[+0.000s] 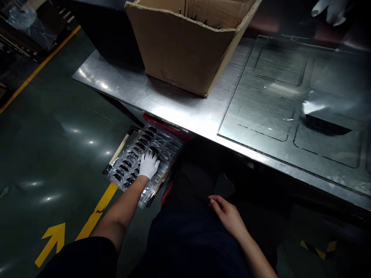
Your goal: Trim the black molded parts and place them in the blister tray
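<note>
My left hand (149, 165), in a white glove, reaches down over a clear plastic tray (171, 148) below the table's edge. Its fingertips are at a small black curved part (154, 150) and look closed on it, though the glove hides the underside. Rows of similar black parts (124, 168) lie in pockets along the tray's left side; the pockets on the right show no black parts. My bare right hand (227, 214) rests by my lap, its fingers loosely curled together with nothing seen in them.
A cardboard box (185, 46) with dark items inside stands on the metal table (116, 83). A clear sheet (269, 96) covers the table's right part, with a dark part in plastic (327, 123) on it. Another person's gloved hand (330, 11) shows at top right. Red bin edges (168, 125) adjoin the tray.
</note>
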`<state>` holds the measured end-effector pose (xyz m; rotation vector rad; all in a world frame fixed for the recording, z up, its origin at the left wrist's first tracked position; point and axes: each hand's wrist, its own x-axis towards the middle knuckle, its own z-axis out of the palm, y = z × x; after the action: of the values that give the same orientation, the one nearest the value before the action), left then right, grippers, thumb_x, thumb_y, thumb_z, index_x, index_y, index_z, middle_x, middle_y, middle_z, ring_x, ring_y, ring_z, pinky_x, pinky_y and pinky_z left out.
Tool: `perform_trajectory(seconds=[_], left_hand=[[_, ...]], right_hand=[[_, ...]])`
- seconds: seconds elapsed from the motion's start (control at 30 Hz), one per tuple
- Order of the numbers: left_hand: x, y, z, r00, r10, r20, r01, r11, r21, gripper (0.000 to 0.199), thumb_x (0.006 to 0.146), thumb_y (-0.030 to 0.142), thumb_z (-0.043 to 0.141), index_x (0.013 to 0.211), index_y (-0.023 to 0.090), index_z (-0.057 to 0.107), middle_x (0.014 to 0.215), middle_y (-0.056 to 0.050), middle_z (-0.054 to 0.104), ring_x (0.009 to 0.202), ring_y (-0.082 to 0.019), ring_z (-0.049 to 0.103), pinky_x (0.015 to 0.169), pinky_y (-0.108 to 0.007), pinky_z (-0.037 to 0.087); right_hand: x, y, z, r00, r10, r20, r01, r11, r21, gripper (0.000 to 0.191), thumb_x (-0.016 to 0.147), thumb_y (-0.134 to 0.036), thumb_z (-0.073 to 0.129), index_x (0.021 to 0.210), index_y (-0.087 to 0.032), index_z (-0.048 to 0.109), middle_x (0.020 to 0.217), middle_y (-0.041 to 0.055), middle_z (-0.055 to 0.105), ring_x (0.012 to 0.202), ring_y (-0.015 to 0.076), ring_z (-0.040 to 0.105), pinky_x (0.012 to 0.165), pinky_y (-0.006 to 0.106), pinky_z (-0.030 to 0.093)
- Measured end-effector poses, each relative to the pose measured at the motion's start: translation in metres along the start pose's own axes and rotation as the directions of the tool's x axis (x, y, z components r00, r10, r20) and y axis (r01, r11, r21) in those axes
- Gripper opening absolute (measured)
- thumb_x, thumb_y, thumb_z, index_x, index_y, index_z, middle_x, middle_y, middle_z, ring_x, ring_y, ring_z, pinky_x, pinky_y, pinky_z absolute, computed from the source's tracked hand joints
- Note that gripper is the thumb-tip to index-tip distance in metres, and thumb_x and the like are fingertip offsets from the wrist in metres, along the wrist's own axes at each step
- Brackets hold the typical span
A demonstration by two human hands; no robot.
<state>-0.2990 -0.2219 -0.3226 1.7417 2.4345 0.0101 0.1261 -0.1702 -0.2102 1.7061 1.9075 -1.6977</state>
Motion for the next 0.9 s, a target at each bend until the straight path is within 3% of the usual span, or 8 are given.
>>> perform_trajectory(seconds=[0.43, 0.73, 0.9], left_hand=[[-0.002, -0.008, 0.007, 0.999, 0.035, 0.003, -0.035, 0.999, -0.024, 0.058, 0.097, 0.051, 0.065, 0.144, 0.019, 0.055, 0.153, -0.016, 0.05, 0.144, -0.037, 0.043, 0.12, -0.063, 0.034], [0.006, -0.018, 0.005, 0.998, 0.068, 0.008, -0.067, 0.995, -0.078, 0.041, 0.1, 0.039, 0.065, 0.136, 0.02, 0.061, 0.147, -0.014, 0.056, 0.134, -0.032, 0.054, 0.113, -0.058, 0.046], [0.01, -0.018, 0.003, 1.0, 0.02, -0.018, -0.022, 0.994, -0.104, 0.041, 0.101, 0.035, 0.064, 0.138, 0.02, 0.06, 0.148, -0.014, 0.056, 0.133, -0.031, 0.056, 0.111, -0.057, 0.049]], right_hand=[[-0.002, 0.0, 0.001, 1.0, 0.001, -0.012, -0.001, 1.0, 0.022, 0.045, 0.098, -0.062, 0.05, 0.121, -0.029, 0.072, 0.106, 0.0057, 0.08, 0.096, 0.0267, 0.076, 0.082, 0.036, 0.058], [0.001, 0.004, 0.002, 1.0, 0.01, 0.006, -0.01, 0.999, 0.03, 0.044, 0.099, -0.061, 0.049, 0.121, -0.03, 0.07, 0.105, 0.0036, 0.08, 0.095, 0.0246, 0.076, 0.082, 0.035, 0.058], [0.001, 0.004, 0.002, 1.0, 0.006, 0.014, -0.006, 0.999, 0.032, 0.045, 0.099, -0.062, 0.049, 0.122, -0.03, 0.07, 0.107, 0.0039, 0.079, 0.098, 0.0245, 0.075, 0.084, 0.035, 0.058]])
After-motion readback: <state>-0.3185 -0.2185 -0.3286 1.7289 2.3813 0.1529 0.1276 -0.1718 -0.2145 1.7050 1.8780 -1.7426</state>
